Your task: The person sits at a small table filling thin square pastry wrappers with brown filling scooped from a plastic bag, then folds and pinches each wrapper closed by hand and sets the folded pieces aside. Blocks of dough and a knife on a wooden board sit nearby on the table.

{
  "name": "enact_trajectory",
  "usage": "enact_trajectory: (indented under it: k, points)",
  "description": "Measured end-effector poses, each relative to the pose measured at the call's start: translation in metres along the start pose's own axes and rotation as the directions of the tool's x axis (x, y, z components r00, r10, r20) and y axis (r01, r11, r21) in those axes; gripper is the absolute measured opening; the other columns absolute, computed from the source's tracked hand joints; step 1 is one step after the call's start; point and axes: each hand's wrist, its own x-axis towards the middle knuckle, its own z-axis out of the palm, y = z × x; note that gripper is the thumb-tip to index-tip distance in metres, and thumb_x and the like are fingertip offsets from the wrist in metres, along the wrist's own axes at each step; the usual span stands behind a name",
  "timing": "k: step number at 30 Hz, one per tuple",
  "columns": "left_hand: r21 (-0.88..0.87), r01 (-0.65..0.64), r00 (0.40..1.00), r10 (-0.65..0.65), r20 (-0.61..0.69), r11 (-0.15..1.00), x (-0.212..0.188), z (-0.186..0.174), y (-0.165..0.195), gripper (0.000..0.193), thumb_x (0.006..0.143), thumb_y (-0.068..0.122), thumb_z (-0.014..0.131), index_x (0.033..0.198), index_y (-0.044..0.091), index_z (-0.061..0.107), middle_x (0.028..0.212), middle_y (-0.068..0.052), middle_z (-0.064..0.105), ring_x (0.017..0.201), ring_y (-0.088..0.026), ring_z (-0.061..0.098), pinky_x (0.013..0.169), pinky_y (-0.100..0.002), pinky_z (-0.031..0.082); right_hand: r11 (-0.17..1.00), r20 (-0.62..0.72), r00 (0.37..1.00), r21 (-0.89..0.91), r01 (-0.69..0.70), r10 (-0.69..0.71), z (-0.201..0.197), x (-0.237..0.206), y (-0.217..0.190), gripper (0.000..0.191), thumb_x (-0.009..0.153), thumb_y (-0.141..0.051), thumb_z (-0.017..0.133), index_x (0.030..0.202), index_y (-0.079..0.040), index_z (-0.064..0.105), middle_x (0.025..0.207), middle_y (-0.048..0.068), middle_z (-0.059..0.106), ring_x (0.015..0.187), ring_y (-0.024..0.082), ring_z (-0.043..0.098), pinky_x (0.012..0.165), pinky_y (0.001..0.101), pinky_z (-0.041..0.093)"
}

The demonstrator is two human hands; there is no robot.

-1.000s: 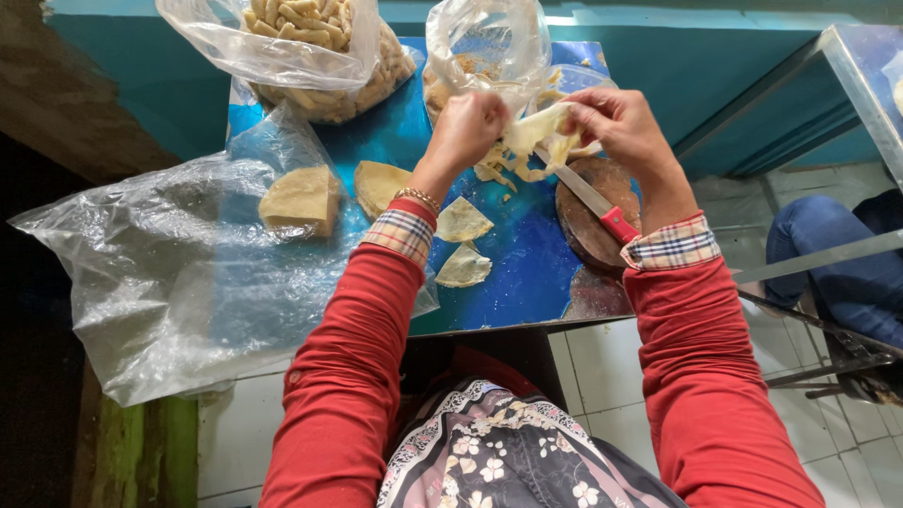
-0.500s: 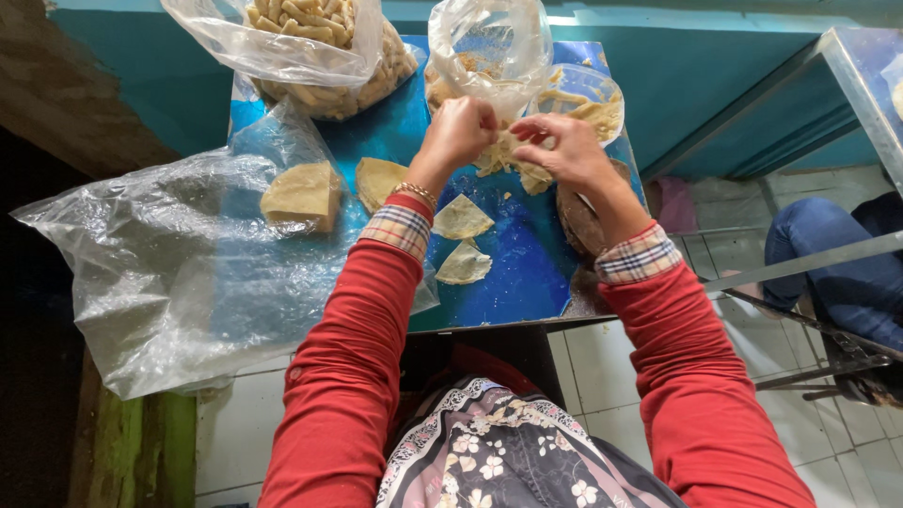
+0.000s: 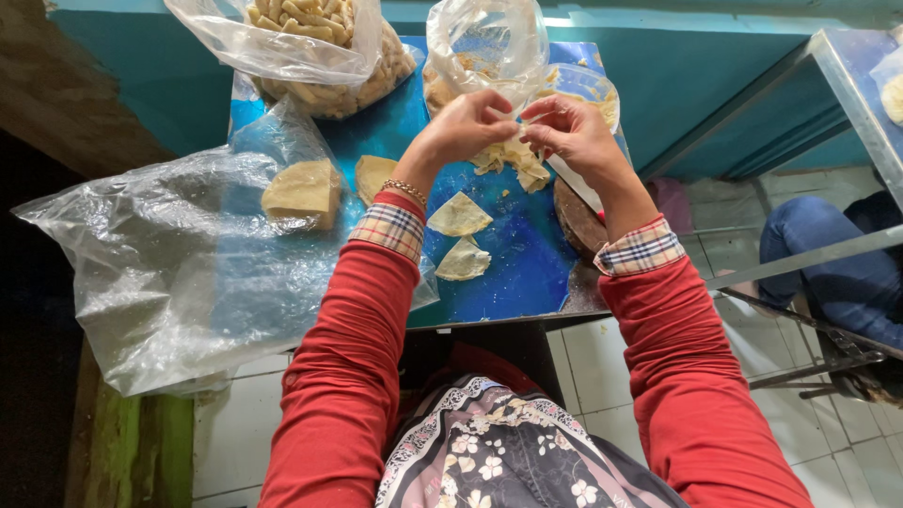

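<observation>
My left hand [image 3: 464, 127] and my right hand [image 3: 567, 132] meet above the blue table top [image 3: 513, 277]. Together they pinch a thin, pale yellow dough wrapper [image 3: 511, 160] that hangs crumpled below the fingertips. Under my right wrist a knife [image 3: 576, 186] with a light blade lies on a round wooden board [image 3: 578, 226]. Two flat triangular dough pieces [image 3: 458, 214] [image 3: 463, 261] lie on the table by my left forearm. A stack of dough sheets [image 3: 301, 191] sits further left, partly under plastic.
At the back stand a clear bag of rolled pastries [image 3: 320, 52], a second clear bag [image 3: 484, 47] and a bowl [image 3: 585, 89]. A big plastic sheet [image 3: 150, 273] hangs off the left edge. Another person's leg in blue trousers [image 3: 828, 254] is at right, behind a metal frame [image 3: 851, 80].
A second ago my right hand held the red-handled knife against the dough. The knife now lies on the board, and both hands have closed on the wrapper.
</observation>
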Motion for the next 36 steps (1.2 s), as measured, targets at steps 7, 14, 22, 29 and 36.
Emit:
enact_trajectory:
  k: [7, 14, 22, 29, 36]
  points:
    - [0.091, -0.128, 0.992, 0.128, 0.007, 0.988, -0.006, 0.008, 0.000, 0.034, 0.075, 0.013, 0.080, 0.108, 0.005, 0.072, 0.088, -0.007, 0.077, 0.080, -0.013, 0.073, 0.071, -0.031, 0.058, 0.978, 0.013, 0.999, 0.204, -0.050, 0.048, 0.001, -0.005, -0.011, 0.017, 0.103, -0.005, 0.066, 0.120, -0.003, 0.068, 0.098, 0.003, 0.068, 0.080, 0.007, 0.062, 0.071, 0.0218, 0.051]
    - [0.233, -0.174, 0.985, 0.168, 0.046, 0.957, -0.023, 0.000, 0.011, 0.023, 0.072, 0.013, 0.077, 0.094, 0.006, 0.076, 0.079, -0.005, 0.076, 0.072, -0.013, 0.072, 0.064, -0.031, 0.056, 0.919, 0.004, 0.999, 0.393, -0.039, 0.041, -0.018, 0.002, 0.000, 0.015, 0.104, -0.006, 0.066, 0.118, -0.002, 0.068, 0.099, 0.005, 0.071, 0.081, 0.010, 0.063, 0.068, 0.0224, 0.049]
    - [0.283, -0.158, 0.987, 0.162, 0.013, 0.946, -0.018, -0.005, 0.001, 0.021, 0.078, 0.018, 0.073, 0.095, 0.007, 0.079, 0.075, -0.007, 0.073, 0.068, -0.015, 0.068, 0.062, -0.033, 0.053, 0.997, 0.006, 0.997, 0.013, -0.080, 0.080, -0.011, -0.006, -0.009, 0.023, 0.113, -0.023, 0.058, 0.125, -0.011, 0.075, 0.089, -0.005, 0.059, 0.075, 0.003, 0.052, 0.064, 0.0202, 0.041]
    - [0.397, -0.059, 0.984, 0.119, -0.129, 0.916, -0.034, -0.004, 0.006, 0.019, 0.078, 0.016, 0.072, 0.093, 0.006, 0.079, 0.081, -0.011, 0.074, 0.073, -0.019, 0.072, 0.068, -0.035, 0.055, 0.603, 0.057, 0.952, -0.762, 0.237, -0.301, -0.001, 0.009, 0.016, 0.018, 0.099, -0.023, 0.072, 0.108, -0.010, 0.079, 0.094, 0.012, 0.069, 0.085, 0.024, 0.067, 0.075, 0.0378, 0.054]
    - [0.213, -0.116, 0.969, 0.158, -0.192, 0.970, -0.081, 0.002, 0.025, 0.027, 0.075, 0.013, 0.074, 0.100, 0.004, 0.072, 0.081, -0.009, 0.074, 0.074, -0.017, 0.074, 0.068, -0.033, 0.057, 0.467, -0.021, 0.947, -0.873, 0.139, -0.321, 0.015, 0.014, 0.023, 0.020, 0.096, -0.025, 0.072, 0.106, -0.009, 0.078, 0.103, 0.015, 0.072, 0.091, 0.036, 0.068, 0.078, 0.0502, 0.052]
